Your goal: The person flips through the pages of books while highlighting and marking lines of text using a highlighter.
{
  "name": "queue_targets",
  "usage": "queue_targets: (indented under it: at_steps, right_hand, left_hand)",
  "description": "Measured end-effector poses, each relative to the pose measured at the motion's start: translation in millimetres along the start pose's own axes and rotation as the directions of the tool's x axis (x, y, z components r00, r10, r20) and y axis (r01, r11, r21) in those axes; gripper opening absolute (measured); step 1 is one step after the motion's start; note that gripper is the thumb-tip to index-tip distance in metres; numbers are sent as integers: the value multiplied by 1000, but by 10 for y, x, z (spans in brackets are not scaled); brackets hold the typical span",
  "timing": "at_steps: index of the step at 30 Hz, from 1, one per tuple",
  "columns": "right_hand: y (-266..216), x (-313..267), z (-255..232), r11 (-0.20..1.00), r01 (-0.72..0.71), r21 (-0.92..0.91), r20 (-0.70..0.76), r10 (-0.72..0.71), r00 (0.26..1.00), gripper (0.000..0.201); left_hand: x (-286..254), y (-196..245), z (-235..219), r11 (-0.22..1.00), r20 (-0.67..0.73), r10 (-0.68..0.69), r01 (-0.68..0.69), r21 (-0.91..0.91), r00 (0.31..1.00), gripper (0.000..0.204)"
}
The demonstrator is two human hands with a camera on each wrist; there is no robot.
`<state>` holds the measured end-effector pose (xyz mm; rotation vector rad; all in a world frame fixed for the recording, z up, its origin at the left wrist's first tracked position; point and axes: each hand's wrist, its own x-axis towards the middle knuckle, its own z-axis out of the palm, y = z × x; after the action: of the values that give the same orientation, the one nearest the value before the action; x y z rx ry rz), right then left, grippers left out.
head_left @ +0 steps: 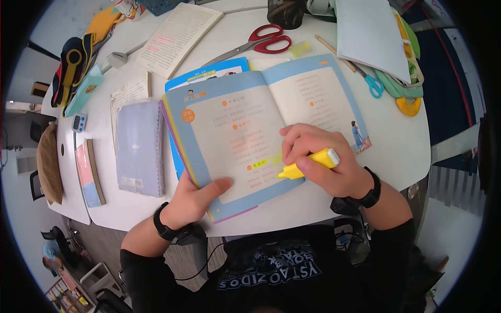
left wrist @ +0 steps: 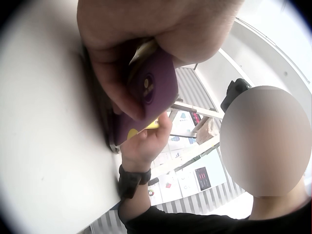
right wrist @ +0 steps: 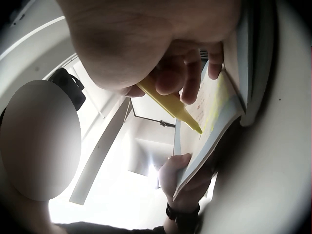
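While the left hand (head_left: 195, 202) holds the lower left edge of the open book (head_left: 229, 141), with its thumb on the page margin and its fingers curled round the purple cover underneath, the right hand (head_left: 331, 156) pinches a yellow highlighter (head_left: 319, 158) between thumb and fingers. So both grips are clamped: the left on the book, the right on the highlighter.

The book lies at the middle of the frame, tilted slightly, over a blue book (head_left: 175, 151) on the white worktop (head_left: 399, 148). The highlighter's tip points left, at the lower part of the left page, just below and beside yellow marks; whether it touches the paper I cannot tell.

Above the book, at the upper middle, lie red scissors (head_left: 250, 46), and to their left, an open printed book (head_left: 180, 39). A lilac book (head_left: 138, 148) lies left of the open one, with a pink and blue book (head_left: 90, 172) and a small timer (head_left: 79, 123) farther left. At the upper right are white sheets (head_left: 370, 39) on a green bag (head_left: 409, 83), with blue scissors (head_left: 373, 85) near its left side.
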<state>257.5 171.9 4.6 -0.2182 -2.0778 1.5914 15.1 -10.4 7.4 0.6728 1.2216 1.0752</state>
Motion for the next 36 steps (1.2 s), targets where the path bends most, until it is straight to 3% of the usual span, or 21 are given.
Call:
queue_targets:
  at_steps: [4,8,10,13,15,19,21,24,31,34,36]
  right_hand:
    - [20,0,15,999,-28,46,-52,30,998,5]
    - [5,4,7,999,-32,-19,18,33,999,8]
    - [8,-4,9,997,-52,-54,48,55,997,13]
    - [18,-6,3,999,-42,0,30,42,999,16]
    - [29,-15,17,990,-117,83,-29,120,992,18]
    - [51,3,22,1000,-14,19,-19,14,1000,9]
    - [11,17,32,988,91,-124,29,-88,996,18]
    - [10,47,97,982,138,-127,-9,-140,990,26]
    - [-11,44,45,964,146,-222,40,-141,989,31]
    - [-22,34,-17,975,51,-217,95,-31,995,32]
    - [-80,-8,-10,976,-140,-165,29,147,989,27]
  left_hand:
    - [-5,-27,-13,1000,-7,23,-22,13,1000,49]
    - [-56,-40,-30,997,-43,-2,5,80,999,47]
    - [-45,-22,-59,994,17,12,-14,112,1000,45]
    - [-27,29,-31,998,11,-10,9,58,1000,44]
    - [-25,21,-6,999,-14,13,-13,46,1000,45]
    - [-24,-53,6,990,-62,112,-106,91,992,46]
    - [-9,-41,-28,993,-39,84,-81,87,996,46]
    - [-39,-22,-18,998,-19,33,-32,58,999,46]
    - [-32,39,25,999,-46,14,-12,33,999,46]
    - [-32,-16,6,986,-55,100,-91,143,994,46]
    - [-33,23,8,994,-60,34,-28,103,998,46]
